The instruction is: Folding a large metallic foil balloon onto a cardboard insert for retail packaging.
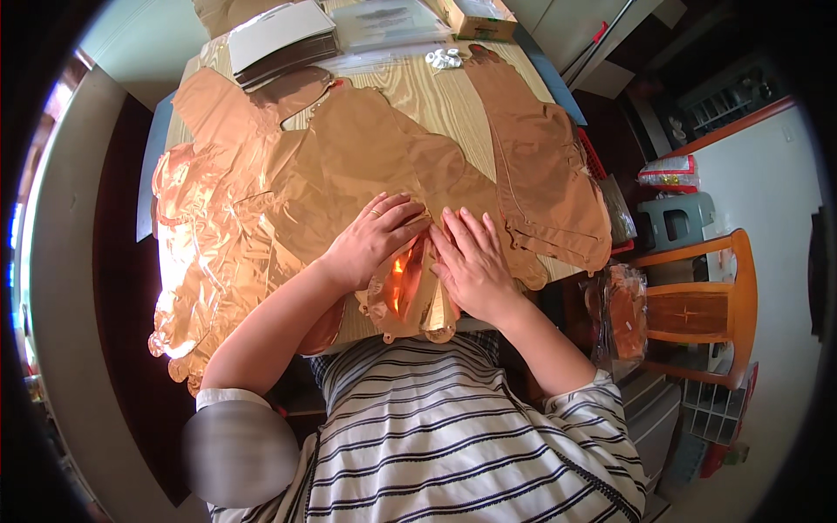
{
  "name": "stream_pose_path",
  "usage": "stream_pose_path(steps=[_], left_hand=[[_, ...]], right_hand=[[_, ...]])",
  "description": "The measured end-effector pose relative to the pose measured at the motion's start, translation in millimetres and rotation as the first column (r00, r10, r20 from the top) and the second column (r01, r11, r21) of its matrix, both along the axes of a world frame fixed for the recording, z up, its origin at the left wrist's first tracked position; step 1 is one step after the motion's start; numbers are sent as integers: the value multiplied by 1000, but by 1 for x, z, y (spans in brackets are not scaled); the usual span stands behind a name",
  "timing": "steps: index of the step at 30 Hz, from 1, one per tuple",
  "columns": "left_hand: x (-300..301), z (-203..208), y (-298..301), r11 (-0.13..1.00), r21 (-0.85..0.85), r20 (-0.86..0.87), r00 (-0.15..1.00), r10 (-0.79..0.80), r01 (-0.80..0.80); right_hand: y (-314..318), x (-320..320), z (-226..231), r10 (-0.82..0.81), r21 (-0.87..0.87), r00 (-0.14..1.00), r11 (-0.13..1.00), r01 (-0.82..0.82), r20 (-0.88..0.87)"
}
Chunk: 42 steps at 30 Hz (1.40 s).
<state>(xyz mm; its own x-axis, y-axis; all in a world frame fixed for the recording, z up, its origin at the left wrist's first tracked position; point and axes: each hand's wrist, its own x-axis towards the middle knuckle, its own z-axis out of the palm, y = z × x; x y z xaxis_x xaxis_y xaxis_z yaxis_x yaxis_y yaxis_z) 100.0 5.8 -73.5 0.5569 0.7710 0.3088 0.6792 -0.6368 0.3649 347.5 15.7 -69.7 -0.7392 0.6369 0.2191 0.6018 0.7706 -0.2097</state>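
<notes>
At the near edge of the wood-grain table (427,109): one copper-coloured foil piece (397,292), beneath both hands. Right hand (475,268): laid flat on it, fingers slightly apart. Left hand (375,240): fingers together on it, thumb hidden; whether pinching, cannot tell. Beyond: flat foil shapes (366,157), small white bundle (444,59), white-topped stack (281,37), open box (482,28).

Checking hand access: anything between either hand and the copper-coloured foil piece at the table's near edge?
Nothing visible: the left hand and right hand both rest on the copper-coloured foil piece. The larger foil spread to the left and the long foil piece to the right don't cover it there. Under the palms, can't tell.
</notes>
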Motion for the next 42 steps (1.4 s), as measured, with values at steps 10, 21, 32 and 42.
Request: stream_pose_path(steps=[10, 21, 32, 42], left_hand=[[-3, 6, 4, 985, -173, 230, 972, 46, -5], [25, 10, -7, 999, 48, 150, 989, -6, -1], [6, 12, -4, 976, -182, 133, 987, -94, 118], [6, 3, -9, 977, -124, 155, 976, -152, 172]], right_hand=[[-1, -3, 5, -37, -19, 995, 999, 39, 95], [-1, -1, 7, -46, -46, 989, 998, 53, 140], [-53, 38, 17, 40, -146, 994, 989, -24, 106], [-21, 51, 35, 102, -258, 875, 934, -249, -473]])
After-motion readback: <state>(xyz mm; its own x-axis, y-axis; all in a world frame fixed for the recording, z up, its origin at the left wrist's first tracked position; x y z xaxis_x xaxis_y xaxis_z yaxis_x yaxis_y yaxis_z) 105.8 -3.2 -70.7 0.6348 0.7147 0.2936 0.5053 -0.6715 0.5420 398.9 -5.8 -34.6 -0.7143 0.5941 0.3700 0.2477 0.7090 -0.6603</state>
